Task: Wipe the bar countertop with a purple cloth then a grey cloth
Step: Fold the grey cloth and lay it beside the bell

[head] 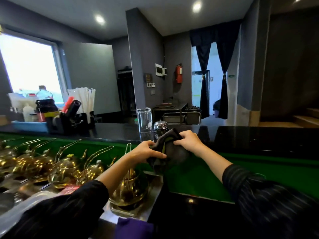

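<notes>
Now both hands, left (146, 152) and right (187, 141), grip the grey cloth (170, 152) in mid-air above the green ledge (198, 180); the purple cloth (134, 227) lies below. Best fold it flat, then sweep the countertop (250, 137), skirting the glass (144, 120) and bell (160, 125).

**One head camera, looking across the bar**

I have a single wide-angle view, worn on the person's head, facing forward and slightly down. It sits close over both forearms, with the left hand (146, 151) and right hand (187, 141) near centre. The black countertop (259, 137) runs left to right across the middle, with the room's far walls and ceiling above. No second view overlaps.
</notes>
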